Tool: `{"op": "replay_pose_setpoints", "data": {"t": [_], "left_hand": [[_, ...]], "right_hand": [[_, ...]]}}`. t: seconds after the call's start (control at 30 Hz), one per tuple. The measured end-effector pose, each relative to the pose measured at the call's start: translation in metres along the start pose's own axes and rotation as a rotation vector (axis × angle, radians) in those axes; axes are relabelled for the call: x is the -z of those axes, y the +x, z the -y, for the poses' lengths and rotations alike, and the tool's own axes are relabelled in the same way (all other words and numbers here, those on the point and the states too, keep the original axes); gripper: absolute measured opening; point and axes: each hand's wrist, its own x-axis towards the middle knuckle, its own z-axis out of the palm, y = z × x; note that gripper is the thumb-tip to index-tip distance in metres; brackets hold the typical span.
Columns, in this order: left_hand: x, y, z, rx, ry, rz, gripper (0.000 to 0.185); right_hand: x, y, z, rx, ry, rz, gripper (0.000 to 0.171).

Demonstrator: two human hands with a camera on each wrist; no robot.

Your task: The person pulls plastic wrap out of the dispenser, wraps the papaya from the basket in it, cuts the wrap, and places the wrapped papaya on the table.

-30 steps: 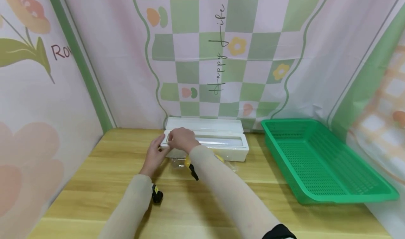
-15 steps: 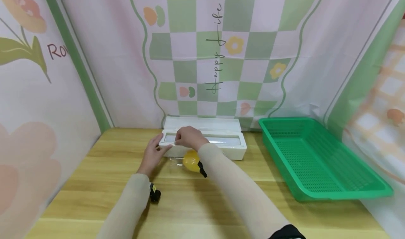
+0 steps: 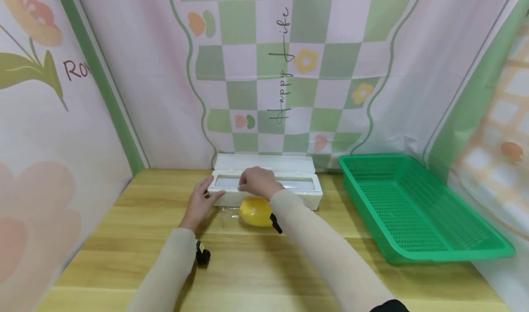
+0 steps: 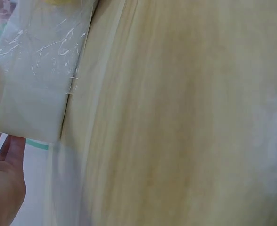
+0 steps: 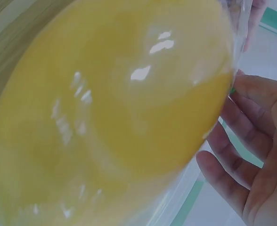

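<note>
A white film-dispenser box (image 3: pixel 306 196) with its lid (image 3: pixel 285 161) folded back stands at the far side of the wooden table (image 3: pixel 256 270). A round yellow object (image 3: pixel 253 211) lies in front of the box under clear film (image 4: pixel 39 70); the right wrist view shows that object (image 5: pixel 105 117) close up. My left hand (image 3: pixel 201 198) touches the box's left end with straight fingers. My right hand (image 3: pixel 257 181) rests knuckles-up on the box's top slot, left of its middle. Its fingers (image 5: pixel 232 141) look loosely curved, with nothing clearly pinched.
A green perforated plastic basket (image 3: pixel 417 211) sits on the right side of the table, reaching almost to the front. Patterned fabric walls close in the back and both sides. Bare wood shows between my arms and the front edge.
My right hand has slid rightward along the top of the box. The yellow object, mostly hidden by my forearm before, is now in view. My left hand stays at the box's left end.
</note>
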Motion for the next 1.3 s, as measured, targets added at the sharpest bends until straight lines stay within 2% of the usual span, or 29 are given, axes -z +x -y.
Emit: {"op": "replay_pose_setpoints", "data": {"t": [0.3, 0.7, 1.3], "left_hand": [[-0.001, -0.002, 0.0, 0.003, 0.012, 0.007, 0.078], [0.0, -0.002, 0.002, 0.017, 0.009, 0.005, 0.081], [0.001, -0.003, 0.002, 0.007, 0.014, 0.007, 0.079]], "right_hand": [[0.006, -0.017, -0.027, -0.028, 0.019, 0.007, 0.013], [0.007, -0.029, -0.047, -0.033, 0.065, -0.005, 0.01], [0.011, -0.037, -0.061, -0.035, 0.094, 0.001, 0.009]]}}
